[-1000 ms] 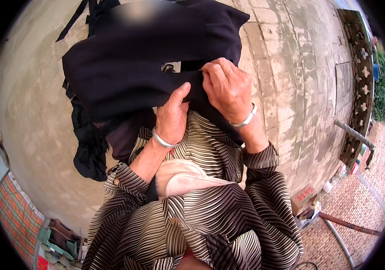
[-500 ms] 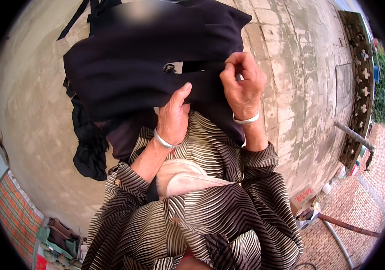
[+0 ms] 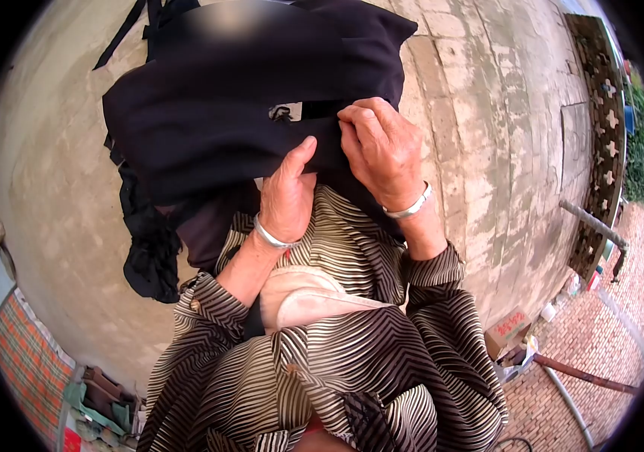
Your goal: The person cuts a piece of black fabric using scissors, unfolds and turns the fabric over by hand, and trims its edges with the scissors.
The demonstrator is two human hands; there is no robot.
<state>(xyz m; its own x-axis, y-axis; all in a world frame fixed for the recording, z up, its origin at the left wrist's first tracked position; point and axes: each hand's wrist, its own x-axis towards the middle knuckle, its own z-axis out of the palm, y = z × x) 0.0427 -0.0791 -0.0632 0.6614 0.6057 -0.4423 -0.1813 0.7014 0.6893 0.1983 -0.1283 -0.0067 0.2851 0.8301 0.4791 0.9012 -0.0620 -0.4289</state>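
A large piece of black cloth, seemingly a garment, is spread over my lap with a slit-like gap near its middle. My left hand grips the cloth's near edge, thumb on top and fingers hidden underneath. Beside the right end of the gap, my right hand is closed in a pinch against the cloth. Anything thin between its fingertips is too small to make out. Bunched black fabric hangs down at the left. Both wrists wear silver bangles.
Around me is a worn concrete floor. A checked cloth lies at lower left near assorted items. To the right are a cardboard box, a rusty pole, a metal pipe and brick paving.
My right hand has come down and left, from raised beside the cloth to against it near the gap, still pinched. My left hand stays almost where it was.
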